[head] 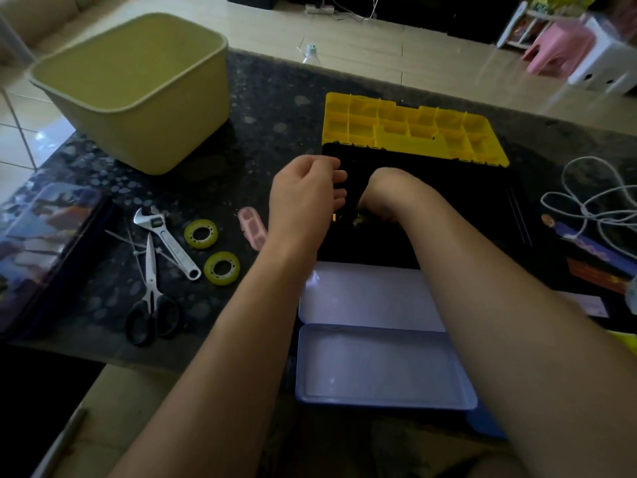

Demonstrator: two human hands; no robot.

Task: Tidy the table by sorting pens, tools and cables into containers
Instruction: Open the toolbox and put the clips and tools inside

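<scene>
A black toolbox (465,208) lies open mid-table, its yellow compartment lid (410,129) folded back. My right hand (386,191) reaches down into the dark box; its fingers are hidden. My left hand (306,198) hovers at the box's left edge with fingers loosely curled, and I see nothing in it. Left of the box lie an adjustable wrench (165,241), scissors (151,298), two yellow tape rolls (201,233) (221,268), cable ties (132,243) and a pink clip (252,227). A white cable (593,201) coils at the right.
A large yellow-green tub (138,94) stands at the back left. An open blue tin case (382,367) sits near the front edge. A dark printed box (48,250) lies at the far left, and flat packets (593,263) at the right under the cable.
</scene>
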